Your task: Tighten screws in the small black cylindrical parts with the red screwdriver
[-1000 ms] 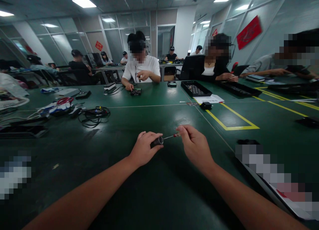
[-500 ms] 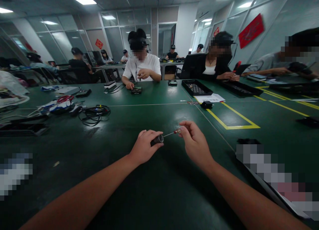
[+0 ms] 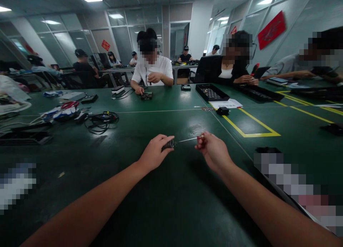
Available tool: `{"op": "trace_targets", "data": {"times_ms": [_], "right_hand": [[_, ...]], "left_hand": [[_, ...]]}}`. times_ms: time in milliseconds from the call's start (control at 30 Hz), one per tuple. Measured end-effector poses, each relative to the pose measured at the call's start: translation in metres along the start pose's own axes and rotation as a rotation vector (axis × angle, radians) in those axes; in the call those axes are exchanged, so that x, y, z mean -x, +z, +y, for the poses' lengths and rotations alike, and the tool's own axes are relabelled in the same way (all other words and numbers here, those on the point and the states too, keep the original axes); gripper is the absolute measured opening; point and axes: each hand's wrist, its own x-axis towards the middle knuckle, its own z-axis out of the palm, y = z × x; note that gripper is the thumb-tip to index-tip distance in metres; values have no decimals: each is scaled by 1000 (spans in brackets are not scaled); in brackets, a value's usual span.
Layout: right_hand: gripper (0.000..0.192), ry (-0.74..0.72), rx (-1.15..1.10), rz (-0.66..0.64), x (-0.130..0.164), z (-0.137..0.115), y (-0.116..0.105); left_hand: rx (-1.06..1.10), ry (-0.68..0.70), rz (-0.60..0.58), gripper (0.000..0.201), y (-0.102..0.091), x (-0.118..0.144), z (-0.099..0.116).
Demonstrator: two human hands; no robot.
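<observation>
At the far left of the green table (image 3: 166, 211), a pile of cables (image 3: 100, 120) and a red-handled tool (image 3: 69, 105) lie among loose clutter, well apart from the person's hands. Nearer the middle, the left hand (image 3: 154, 156) rests low over the table with its fingers curled around a small dark cylinder (image 3: 169, 144); thumb and fingertips pinch it, and its open, pale-rimmed end faces right. From that end a thin metal shaft runs right and slightly up: it belongs to a small screwdriver (image 3: 190, 139), whose tip sits at or in the mouth of the cylinder, though whether it reaches inside cannot be told. The right hand (image 3: 214, 152) is closed in a tight pinch on the screwdriver's reddish handle, the other fingers folded in toward the palm. Both hands and both things sit near the middle of the table, a little in front of a bright patch of reflected ceiling light.

Farther right, yellow tape lines (image 3: 252, 124) mark out a rectangle on the table, with a small black box (image 3: 222, 111) and a white sheet of paper (image 3: 227, 104) at its far corner. Beyond these a black tray (image 3: 211, 92) lies in front of seated people on the far side, one of them in a white shirt (image 3: 155, 70) with hands over a small device (image 3: 146, 95).
</observation>
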Motion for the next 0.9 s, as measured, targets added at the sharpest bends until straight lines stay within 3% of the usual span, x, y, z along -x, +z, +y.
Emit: {"op": "trace_targets", "data": {"times_ms": [267, 567, 700, 800, 900], "right_hand": [[22, -278, 212, 59, 6, 1, 4], [29, -475, 142, 102, 4, -8, -1], [26, -581, 156, 92, 9, -15, -2], [24, -597, 180, 77, 13, -19, -2], [24, -590, 202, 62, 15, -20, -1]], "left_hand": [[-9, -67, -89, 50, 2, 2, -2], [11, -111, -188, 40, 0, 2, 15], [3, -123, -220, 31, 11, -11, 25], [-60, -92, -263, 18, 23, -29, 30], [-145, -53, -285, 21, 34, -47, 34]]}}
